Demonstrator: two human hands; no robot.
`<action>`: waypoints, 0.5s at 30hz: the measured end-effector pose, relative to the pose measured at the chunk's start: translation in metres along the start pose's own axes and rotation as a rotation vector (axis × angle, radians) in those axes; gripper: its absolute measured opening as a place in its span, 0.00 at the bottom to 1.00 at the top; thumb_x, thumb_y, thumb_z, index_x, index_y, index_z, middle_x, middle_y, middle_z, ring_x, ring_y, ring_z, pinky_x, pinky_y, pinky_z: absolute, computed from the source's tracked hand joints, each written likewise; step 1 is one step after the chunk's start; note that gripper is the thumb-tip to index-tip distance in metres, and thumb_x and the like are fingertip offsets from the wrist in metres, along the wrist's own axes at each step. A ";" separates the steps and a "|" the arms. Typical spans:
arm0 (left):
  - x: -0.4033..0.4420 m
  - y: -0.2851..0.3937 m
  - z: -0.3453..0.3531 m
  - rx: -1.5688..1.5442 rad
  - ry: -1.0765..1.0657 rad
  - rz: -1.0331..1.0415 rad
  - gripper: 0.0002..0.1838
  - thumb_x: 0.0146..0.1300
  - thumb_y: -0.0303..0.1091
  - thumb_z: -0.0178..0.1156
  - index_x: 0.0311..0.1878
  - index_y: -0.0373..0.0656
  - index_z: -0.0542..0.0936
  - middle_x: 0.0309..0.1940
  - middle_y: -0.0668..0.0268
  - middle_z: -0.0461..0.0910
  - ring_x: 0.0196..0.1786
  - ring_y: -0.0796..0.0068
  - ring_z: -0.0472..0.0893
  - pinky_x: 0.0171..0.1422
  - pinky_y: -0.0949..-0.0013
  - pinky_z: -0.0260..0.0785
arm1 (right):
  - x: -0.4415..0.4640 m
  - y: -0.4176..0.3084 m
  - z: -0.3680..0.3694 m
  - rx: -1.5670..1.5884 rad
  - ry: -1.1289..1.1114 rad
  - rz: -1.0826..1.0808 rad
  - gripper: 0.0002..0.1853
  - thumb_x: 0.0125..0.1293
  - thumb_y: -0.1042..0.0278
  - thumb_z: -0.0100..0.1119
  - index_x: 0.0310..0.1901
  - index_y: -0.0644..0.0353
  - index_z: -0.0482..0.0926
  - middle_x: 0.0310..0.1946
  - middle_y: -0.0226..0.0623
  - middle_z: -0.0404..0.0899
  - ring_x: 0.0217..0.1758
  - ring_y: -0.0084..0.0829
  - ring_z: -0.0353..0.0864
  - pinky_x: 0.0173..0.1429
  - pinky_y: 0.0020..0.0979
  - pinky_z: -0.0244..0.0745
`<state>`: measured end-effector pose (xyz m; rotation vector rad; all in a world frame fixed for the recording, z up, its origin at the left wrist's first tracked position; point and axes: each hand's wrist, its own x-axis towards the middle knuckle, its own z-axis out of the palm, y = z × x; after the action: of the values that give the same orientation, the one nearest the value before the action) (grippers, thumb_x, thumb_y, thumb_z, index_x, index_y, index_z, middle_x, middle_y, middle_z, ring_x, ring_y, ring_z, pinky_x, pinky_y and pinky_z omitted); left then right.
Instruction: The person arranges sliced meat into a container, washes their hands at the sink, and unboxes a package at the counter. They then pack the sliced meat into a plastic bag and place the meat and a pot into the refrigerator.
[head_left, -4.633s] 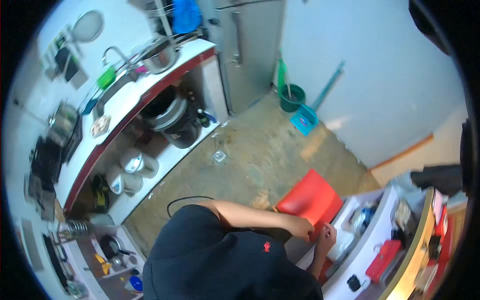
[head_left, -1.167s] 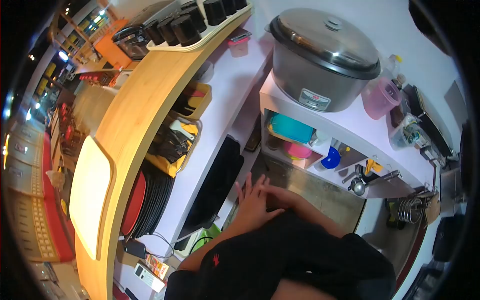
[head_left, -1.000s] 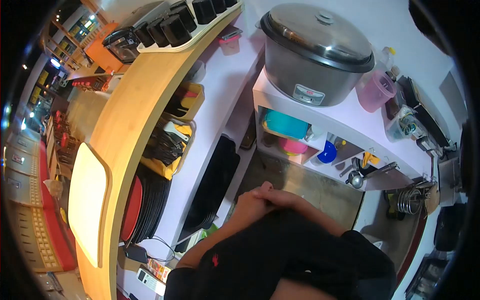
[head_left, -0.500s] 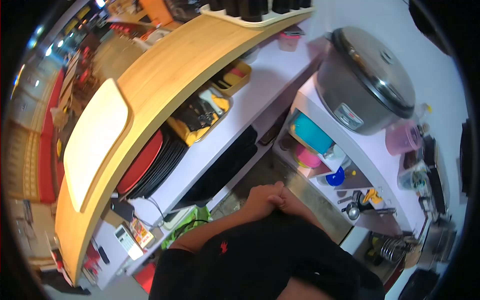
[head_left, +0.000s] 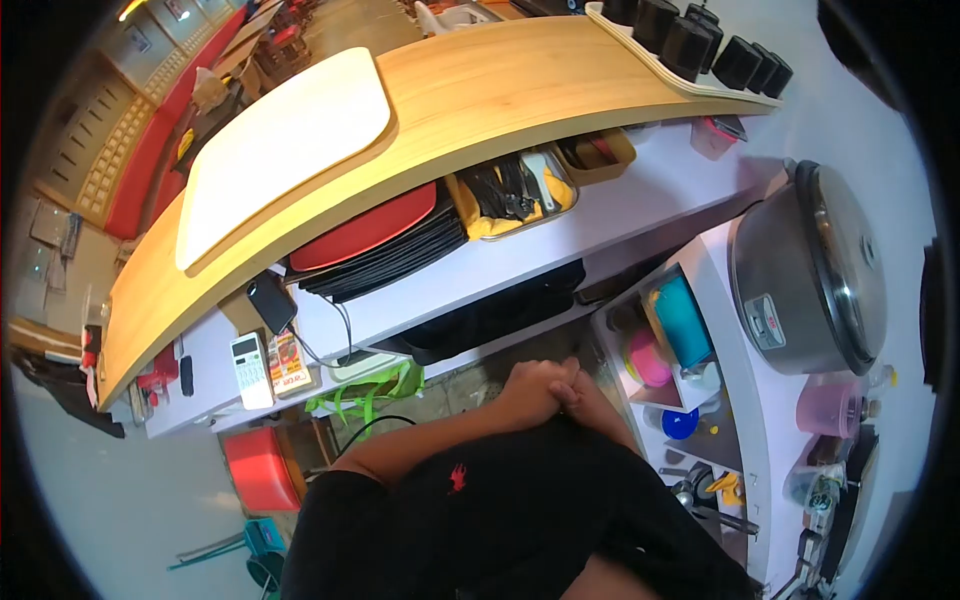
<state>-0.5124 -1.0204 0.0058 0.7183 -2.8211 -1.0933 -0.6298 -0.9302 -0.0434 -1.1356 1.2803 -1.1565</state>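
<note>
My left hand and my right hand are clasped together in front of my black shirt. The fingers of both are closed and press against each other, and no object shows in them. Below and beyond them lies the floor between two white counters. The shelf unit with a pink bowl and a teal container is closest to my right hand. On the side of my left arm, a green bag sits under the counter.
A wooden ledge carries a white tray and black cups. Beneath it are stacked black plates, a cutlery tray, a phone and a calculator. A rice cooker stands right; a red stool stands left.
My view has turned, so the ledge and rice cooker sit farther right in it. The red stool and a teal dustpan now show at lower left. My hands stay clasped.
</note>
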 end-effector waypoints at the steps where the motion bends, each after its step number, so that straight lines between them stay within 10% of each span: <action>1: -0.002 0.000 -0.001 -0.001 0.002 -0.014 0.12 0.58 0.40 0.50 0.38 0.42 0.72 0.29 0.50 0.81 0.35 0.47 0.81 0.37 0.52 0.72 | 0.002 0.002 0.000 -0.004 -0.011 -0.002 0.23 0.67 0.50 0.53 0.45 0.68 0.74 0.42 0.44 0.78 0.49 0.34 0.75 0.55 0.34 0.68; 15: -0.005 -0.009 0.010 0.002 0.079 -0.006 0.10 0.56 0.35 0.52 0.40 0.42 0.71 0.27 0.52 0.80 0.35 0.48 0.81 0.37 0.52 0.72 | 0.005 -0.026 0.000 -0.073 -0.084 0.039 0.28 0.67 0.44 0.50 0.48 0.67 0.75 0.43 0.48 0.77 0.49 0.39 0.75 0.56 0.38 0.67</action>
<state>-0.5062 -1.0179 -0.0066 0.7534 -2.7566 -1.0393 -0.6301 -0.9378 -0.0178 -1.1954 1.2836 -1.0303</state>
